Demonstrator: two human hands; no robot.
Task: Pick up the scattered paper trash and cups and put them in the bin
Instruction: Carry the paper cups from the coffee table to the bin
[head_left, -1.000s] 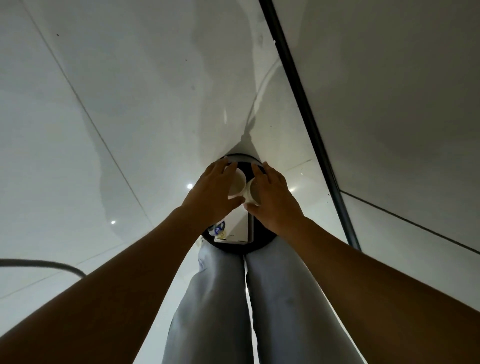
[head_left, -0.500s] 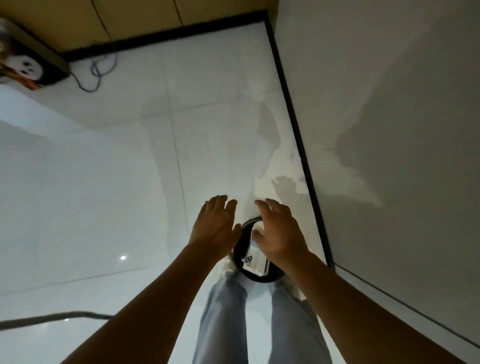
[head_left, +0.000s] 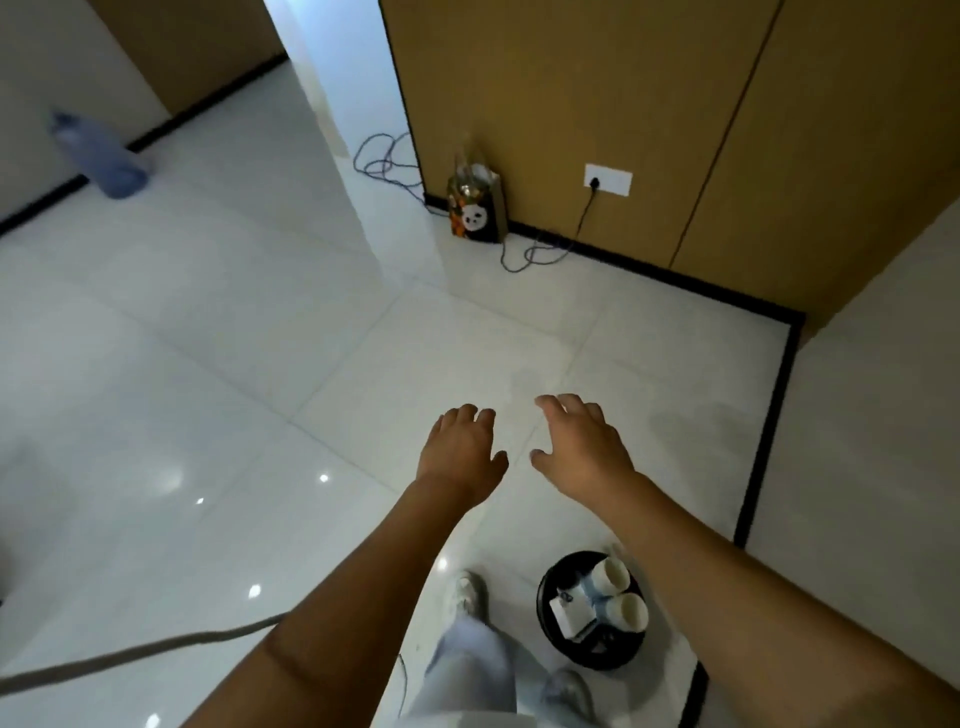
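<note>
Fingers (head_left: 470, 415) relaxed, both hands empty; round black bin (head_left: 550, 623) w/ paper cups (head_left: 615, 574).

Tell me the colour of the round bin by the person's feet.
Black: the round bin holding white paper cups shows in the head view.

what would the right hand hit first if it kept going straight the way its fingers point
Probably nothing soon. The right hand is open and empty, fingers aimed forward over bare floor tiles. Far along that line stands a panda gift bag against the brown wall, though depth is hard to judge.
</note>
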